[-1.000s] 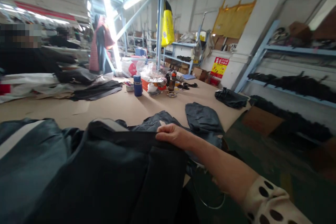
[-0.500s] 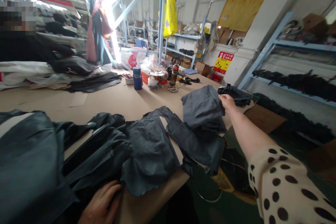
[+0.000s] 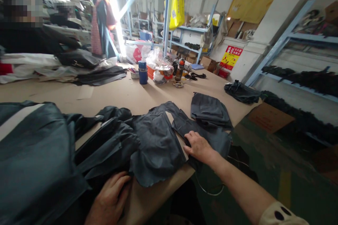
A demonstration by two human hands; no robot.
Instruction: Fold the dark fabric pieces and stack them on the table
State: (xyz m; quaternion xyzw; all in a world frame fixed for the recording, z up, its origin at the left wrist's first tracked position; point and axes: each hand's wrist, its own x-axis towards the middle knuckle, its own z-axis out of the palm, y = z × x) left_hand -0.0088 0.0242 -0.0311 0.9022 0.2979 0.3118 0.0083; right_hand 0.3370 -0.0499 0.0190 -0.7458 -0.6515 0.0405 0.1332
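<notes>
Dark grey leather pieces (image 3: 155,140) lie spread over the near side of a tan worktable (image 3: 126,95). My right hand (image 3: 198,146) rests flat on one piece near the table's right edge, fingers stretched out. A folded grey piece (image 3: 210,109) lies just beyond it. My left hand (image 3: 111,200) presses flat at the near table edge, fingers on a dark piece (image 3: 105,154). A large dark pile (image 3: 31,158) fills the lower left.
A blue flask (image 3: 143,72), a bottle (image 3: 180,69) and small clutter stand at the table's far middle. A black bag (image 3: 241,92) sits at the right corner. A cardboard box (image 3: 270,116) and blue shelving (image 3: 290,38) stand right. Other people work at far left.
My right hand let go of the folded grey piece, which now lies flat on the table, and drew back to rest on the nearer piece. My left hand stayed at the table edge.
</notes>
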